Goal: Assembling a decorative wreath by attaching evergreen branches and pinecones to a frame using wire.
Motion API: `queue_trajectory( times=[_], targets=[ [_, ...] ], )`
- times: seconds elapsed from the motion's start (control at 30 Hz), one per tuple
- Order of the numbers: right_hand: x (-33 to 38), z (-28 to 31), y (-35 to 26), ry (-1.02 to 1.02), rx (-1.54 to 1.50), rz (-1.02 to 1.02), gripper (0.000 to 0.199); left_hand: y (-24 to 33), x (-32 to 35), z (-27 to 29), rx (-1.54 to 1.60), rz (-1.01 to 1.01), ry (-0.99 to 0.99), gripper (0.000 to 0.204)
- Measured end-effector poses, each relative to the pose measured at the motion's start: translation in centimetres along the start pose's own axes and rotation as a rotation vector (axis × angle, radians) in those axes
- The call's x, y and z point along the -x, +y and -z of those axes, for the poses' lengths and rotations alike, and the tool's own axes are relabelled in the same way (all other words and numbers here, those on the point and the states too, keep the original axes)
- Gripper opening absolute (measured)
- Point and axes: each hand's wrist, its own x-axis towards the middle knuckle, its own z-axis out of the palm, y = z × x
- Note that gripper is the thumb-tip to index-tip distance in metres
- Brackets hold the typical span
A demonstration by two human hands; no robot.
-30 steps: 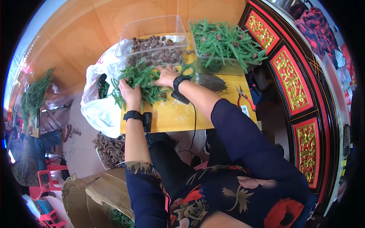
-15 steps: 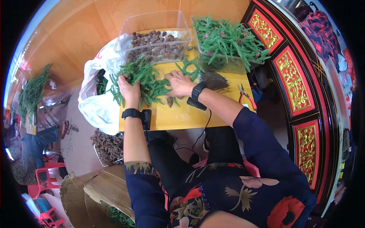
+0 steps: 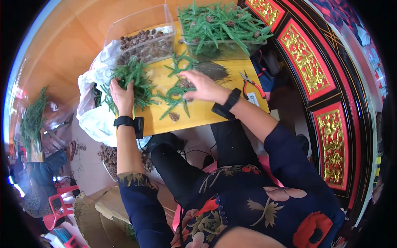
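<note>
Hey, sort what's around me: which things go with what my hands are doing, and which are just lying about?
Likely in use:
green sprig pile at the left hand
loose sprigs by the right hand
brown cones
perhaps the dark wire-like strands and pliers

Probably just lying about:
red plastic chair
cardboard
checkered cloth

A head-worn fisheye camera, the left of a pair, looked down over a navy floral-print fabric top (image 3: 237,196) onto a nearby yellow rectangular tabletop (image 3: 198,113), with an orange-brown wood-panelled wall (image 3: 82,45) beyond.
</note>
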Motion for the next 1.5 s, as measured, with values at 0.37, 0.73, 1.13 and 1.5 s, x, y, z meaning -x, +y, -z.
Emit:
queue_trajectory(
  times=[0.37,0.73,1.13,1.5],
  targets=[
    [10.5,3.6,2.2,0.289,-0.001,-0.301,0.015,9.6,5.4,2.4,-0.196,-0.457,-0.016,0.03],
    [10.2,2.5,0.8,0.209,0.202,-0.272,0.01,9.6,14.8,3.4,-0.146,-0.586,-0.427,0.021],
    [11.0,0.5,-1.3,0.205,0.368,-0.047,0.015,9.9,17.7,4.6,0.478,0.066,-0.317,0.029],
    [12.6,-0.4,-4.2,0.144,0.248,-0.036,0.023,13.1,20.3,8.3,1.235,0.526,-0.409,0.034]
  ],
)
